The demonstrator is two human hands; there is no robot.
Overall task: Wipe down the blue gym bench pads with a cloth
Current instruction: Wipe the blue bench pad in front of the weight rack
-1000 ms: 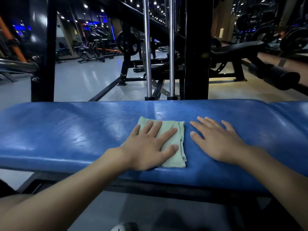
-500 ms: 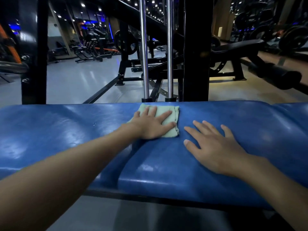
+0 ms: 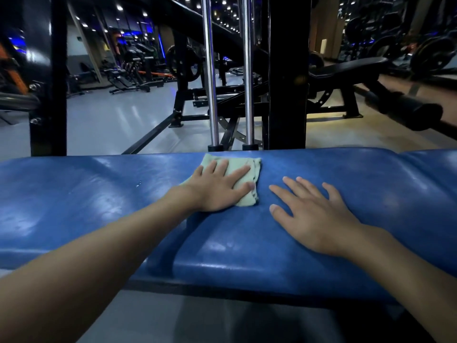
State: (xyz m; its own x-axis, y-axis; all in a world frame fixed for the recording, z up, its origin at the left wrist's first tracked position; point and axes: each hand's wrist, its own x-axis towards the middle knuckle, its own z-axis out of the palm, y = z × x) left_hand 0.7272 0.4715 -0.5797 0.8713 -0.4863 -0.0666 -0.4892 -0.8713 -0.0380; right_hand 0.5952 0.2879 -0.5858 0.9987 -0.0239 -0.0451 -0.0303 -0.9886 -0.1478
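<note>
A long blue bench pad (image 3: 99, 194) runs across the view from left to right. A folded pale green cloth (image 3: 247, 167) lies on it near the pad's far edge. My left hand (image 3: 217, 189) presses flat on the cloth with its fingers spread, covering the cloth's near left part. My right hand (image 3: 311, 214) rests palm down on the bare pad just right of the cloth, fingers apart, holding nothing. A second blue pad section (image 3: 435, 164) begins at the far right.
A black machine upright (image 3: 286, 70) and two chrome guide rods (image 3: 210, 70) stand just behind the pad. A black frame post (image 3: 49, 75) rises at the left. A black padded roller (image 3: 405, 112) juts in from the right. A black bench (image 3: 346, 68) sits further back.
My left hand pushed the cloth from the near middle of the pad toward the far edge, then held there. My right hand has stayed in place on the pad.
</note>
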